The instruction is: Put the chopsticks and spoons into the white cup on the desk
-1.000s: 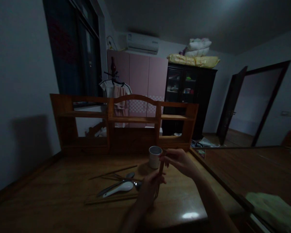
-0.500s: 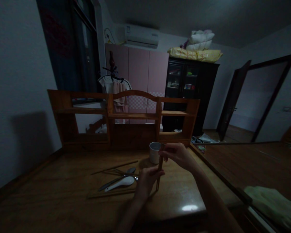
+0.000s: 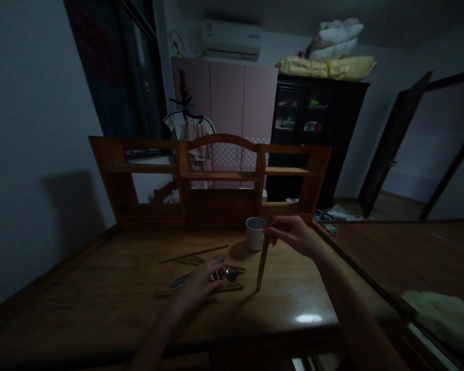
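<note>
Upright chopsticks (image 3: 262, 263) are pinched near their top ends by my right hand (image 3: 292, 234). Their lower tips are at the table, just in front and right of a pale metal cup (image 3: 254, 238). My left hand (image 3: 201, 281) is over the loose utensils, thumb and fingers curved but apart. Beneath it a white spoon (image 3: 217, 276) is mostly hidden; whether the fingers touch it I cannot tell. A dark metal spoon (image 3: 232, 274) lies just right of the fingertips, and another spoon (image 3: 218, 258) lies behind them. A long chopstick (image 3: 195, 253) rests farther back, with others (image 3: 228, 289) nearer me.
The wooden table (image 3: 131, 288) has an open-shelved hutch (image 3: 220, 176) along its back edge. A raised wooden rim (image 3: 355, 273) runs down its right side. Pale green cloth (image 3: 444, 314) lies beyond that at the lower right. The room is dim.
My left hand has let go of the chopsticks and moved left over the white spoon. My right hand still holds the chopsticks upright. The view has shifted slightly.
</note>
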`<state>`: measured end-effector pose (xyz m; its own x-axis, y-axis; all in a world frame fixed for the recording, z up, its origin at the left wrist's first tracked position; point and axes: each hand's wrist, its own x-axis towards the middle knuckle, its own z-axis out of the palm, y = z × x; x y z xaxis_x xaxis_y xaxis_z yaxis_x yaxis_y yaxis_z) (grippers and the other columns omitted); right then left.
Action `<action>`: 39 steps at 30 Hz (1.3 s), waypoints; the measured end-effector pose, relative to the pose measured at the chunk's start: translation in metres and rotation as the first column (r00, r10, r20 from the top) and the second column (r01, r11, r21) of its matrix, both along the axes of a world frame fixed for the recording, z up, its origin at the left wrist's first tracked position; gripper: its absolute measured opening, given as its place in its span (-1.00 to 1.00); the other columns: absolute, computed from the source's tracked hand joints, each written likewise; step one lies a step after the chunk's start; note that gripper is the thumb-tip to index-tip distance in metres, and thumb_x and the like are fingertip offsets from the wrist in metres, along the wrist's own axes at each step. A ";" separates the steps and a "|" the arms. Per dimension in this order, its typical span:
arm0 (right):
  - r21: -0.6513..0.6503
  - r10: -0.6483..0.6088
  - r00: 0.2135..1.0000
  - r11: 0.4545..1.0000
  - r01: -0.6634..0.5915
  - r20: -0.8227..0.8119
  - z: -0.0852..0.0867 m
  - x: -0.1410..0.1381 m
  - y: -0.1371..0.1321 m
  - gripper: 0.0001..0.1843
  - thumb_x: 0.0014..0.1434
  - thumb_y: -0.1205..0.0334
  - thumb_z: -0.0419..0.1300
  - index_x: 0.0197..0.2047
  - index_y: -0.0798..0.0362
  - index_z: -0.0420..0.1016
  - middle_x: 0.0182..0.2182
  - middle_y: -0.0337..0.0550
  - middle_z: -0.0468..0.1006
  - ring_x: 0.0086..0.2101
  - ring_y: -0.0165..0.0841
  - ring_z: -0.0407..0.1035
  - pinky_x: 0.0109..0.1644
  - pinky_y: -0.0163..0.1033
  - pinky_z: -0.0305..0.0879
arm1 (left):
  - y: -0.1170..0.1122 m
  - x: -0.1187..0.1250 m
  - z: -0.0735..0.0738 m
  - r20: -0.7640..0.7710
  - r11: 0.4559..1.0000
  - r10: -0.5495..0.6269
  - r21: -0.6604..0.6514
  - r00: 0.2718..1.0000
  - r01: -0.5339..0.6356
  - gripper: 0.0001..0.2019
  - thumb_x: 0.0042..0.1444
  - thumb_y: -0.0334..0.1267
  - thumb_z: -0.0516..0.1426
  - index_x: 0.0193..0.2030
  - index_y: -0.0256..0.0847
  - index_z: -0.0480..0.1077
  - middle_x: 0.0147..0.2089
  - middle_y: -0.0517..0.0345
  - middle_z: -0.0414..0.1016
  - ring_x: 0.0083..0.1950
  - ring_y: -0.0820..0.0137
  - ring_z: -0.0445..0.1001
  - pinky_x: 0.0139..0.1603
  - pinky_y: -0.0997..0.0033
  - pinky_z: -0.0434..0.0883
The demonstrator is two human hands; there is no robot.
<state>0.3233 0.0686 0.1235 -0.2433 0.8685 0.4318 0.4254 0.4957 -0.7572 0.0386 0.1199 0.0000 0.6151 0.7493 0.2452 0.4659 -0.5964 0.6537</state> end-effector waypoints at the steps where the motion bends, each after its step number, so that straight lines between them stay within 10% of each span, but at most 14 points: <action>1: 0.001 0.008 1.000 1.000 -0.008 -0.001 0.000 -0.001 0.001 -0.71 0.17 0.05 0.22 -0.36 0.14 0.51 -0.51 -0.16 0.54 -0.48 -0.39 0.43 -0.43 -0.35 0.29 | -0.004 -0.004 -0.003 -0.058 1.000 0.001 0.025 0.998 0.001 -0.84 0.07 -0.32 0.11 -0.21 -0.16 0.46 -0.14 0.12 0.49 -0.13 0.29 0.45 -0.13 0.39 0.34; 15: 0.046 -0.003 1.000 0.999 0.002 0.030 -0.002 -0.020 0.007 -0.67 0.17 0.01 0.20 -0.43 0.13 0.48 -0.55 -0.18 0.50 -0.50 -0.41 0.41 -0.45 -0.35 0.26 | -0.019 0.032 -0.004 -0.562 0.931 0.168 0.361 0.810 0.058 -0.65 0.15 -0.55 -0.11 -0.10 -0.26 0.43 -0.09 -0.10 0.49 -0.06 0.17 0.46 -0.08 0.23 0.36; 21: 0.064 -0.024 1.000 0.998 0.024 0.001 -0.005 -0.012 0.009 -0.62 0.18 -0.04 0.17 -0.42 0.13 0.47 -0.54 -0.16 0.51 -0.50 -0.39 0.41 -0.45 -0.34 0.29 | -0.040 0.023 0.042 0.007 0.903 0.203 0.385 0.979 -0.190 -0.75 0.22 -0.37 0.00 -0.06 -0.07 0.43 -0.10 0.12 0.44 -0.11 0.34 0.47 -0.09 0.40 0.40; 26: 0.054 -0.009 1.000 0.998 0.010 -0.027 -0.006 -0.007 0.004 -0.62 0.18 -0.04 0.18 -0.42 0.14 0.46 -0.54 -0.16 0.50 -0.49 -0.39 0.41 -0.43 -0.34 0.29 | -0.073 0.028 0.101 0.670 0.810 0.324 0.169 0.668 -0.562 -0.85 0.16 -0.16 0.13 -0.18 -0.13 0.44 -0.10 0.19 0.47 -0.12 0.39 0.50 -0.11 0.47 0.46; 32: 0.031 0.056 0.998 0.998 -0.056 -0.020 -0.003 -0.012 -0.009 -0.66 0.17 -0.01 0.20 -0.34 0.14 0.50 -0.50 -0.16 0.51 -0.47 -0.39 0.41 -0.41 -0.33 0.32 | -0.052 0.070 0.099 0.644 0.979 0.197 -0.092 0.739 -0.181 -0.80 0.06 -0.16 0.21 -0.21 -0.20 0.49 -0.21 0.14 0.59 -0.18 0.33 0.56 -0.13 0.41 0.50; 39: 0.046 0.026 0.999 0.999 -0.025 -0.033 -0.002 -0.014 -0.013 -0.67 0.16 0.00 0.21 -0.41 0.13 0.51 -0.52 -0.17 0.50 -0.50 -0.41 0.39 -0.43 -0.33 0.31 | -0.026 0.097 0.069 0.641 0.961 0.064 -0.245 0.765 0.125 -0.73 -0.03 -0.17 0.27 -0.20 -0.28 0.50 -0.18 0.02 0.61 -0.12 0.22 0.56 -0.11 0.32 0.48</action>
<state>0.3092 0.0552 0.1210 -0.2497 0.8417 0.4788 0.3866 0.5400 -0.7476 0.1354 0.0934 0.0693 0.4094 0.8253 0.3891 -0.1315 -0.3686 0.9202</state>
